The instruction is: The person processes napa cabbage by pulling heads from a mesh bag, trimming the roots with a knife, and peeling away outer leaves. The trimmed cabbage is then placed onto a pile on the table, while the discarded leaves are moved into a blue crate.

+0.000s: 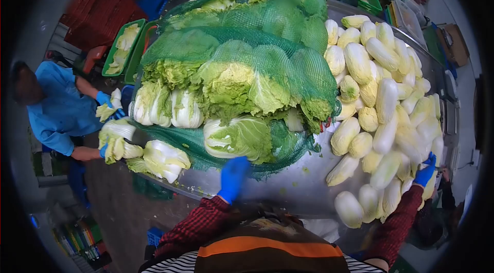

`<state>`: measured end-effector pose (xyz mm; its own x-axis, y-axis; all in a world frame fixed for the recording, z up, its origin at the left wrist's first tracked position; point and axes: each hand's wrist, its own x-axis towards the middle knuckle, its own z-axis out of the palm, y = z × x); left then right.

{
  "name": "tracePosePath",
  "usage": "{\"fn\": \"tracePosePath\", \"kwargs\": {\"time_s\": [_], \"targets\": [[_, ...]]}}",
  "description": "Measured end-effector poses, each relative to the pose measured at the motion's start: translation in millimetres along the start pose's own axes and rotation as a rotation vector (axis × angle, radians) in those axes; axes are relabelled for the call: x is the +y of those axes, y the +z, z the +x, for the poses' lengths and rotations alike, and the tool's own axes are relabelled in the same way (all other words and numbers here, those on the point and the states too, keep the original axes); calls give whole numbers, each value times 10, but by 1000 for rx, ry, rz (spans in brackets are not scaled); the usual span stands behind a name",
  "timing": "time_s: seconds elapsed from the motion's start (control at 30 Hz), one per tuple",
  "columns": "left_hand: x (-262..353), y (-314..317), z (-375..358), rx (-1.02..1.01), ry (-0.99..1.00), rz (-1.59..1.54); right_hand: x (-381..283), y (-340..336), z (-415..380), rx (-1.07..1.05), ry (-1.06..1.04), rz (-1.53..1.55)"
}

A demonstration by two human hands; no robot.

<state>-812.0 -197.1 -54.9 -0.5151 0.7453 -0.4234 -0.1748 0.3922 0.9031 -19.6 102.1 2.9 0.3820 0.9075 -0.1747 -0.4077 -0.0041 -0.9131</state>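
Observation:
My left hand point(235, 178), in a blue glove and blurred, is just below a leafy cabbage point(239, 138) at the front of the green mesh bags point(267, 59); its fingers are smeared. At the right, my right hand point(425, 170), also gloved in blue, lies at the edge of a pile of trimmed pale cabbages point(386, 103). What its fingers hold, if anything, is too small to make out. Untrimmed cabbages with loose green leaves spill from the mesh bags across the metal table point(298, 183).
A co-worker in blue point(62, 106) at the left handles cabbage leaves point(117, 142) with gloved hands. A cut cabbage point(165, 160) lies at the table's left edge. Green crates point(123, 49) and red stacked crates point(100, 11) stand behind; a brown box point(453, 44) is at the right.

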Motion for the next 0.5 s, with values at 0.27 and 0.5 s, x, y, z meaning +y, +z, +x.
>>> {"fn": "tracePosePath", "kwargs": {"time_s": [0.27, 0.5], "targets": [[394, -286, 536, 542, -500, -748, 1153, 2775, -2179, -65, -3, -536], [-596, -1226, 269, 1063, 170, 111, 1949, 3763, -3400, -559, 269, -702]]}}
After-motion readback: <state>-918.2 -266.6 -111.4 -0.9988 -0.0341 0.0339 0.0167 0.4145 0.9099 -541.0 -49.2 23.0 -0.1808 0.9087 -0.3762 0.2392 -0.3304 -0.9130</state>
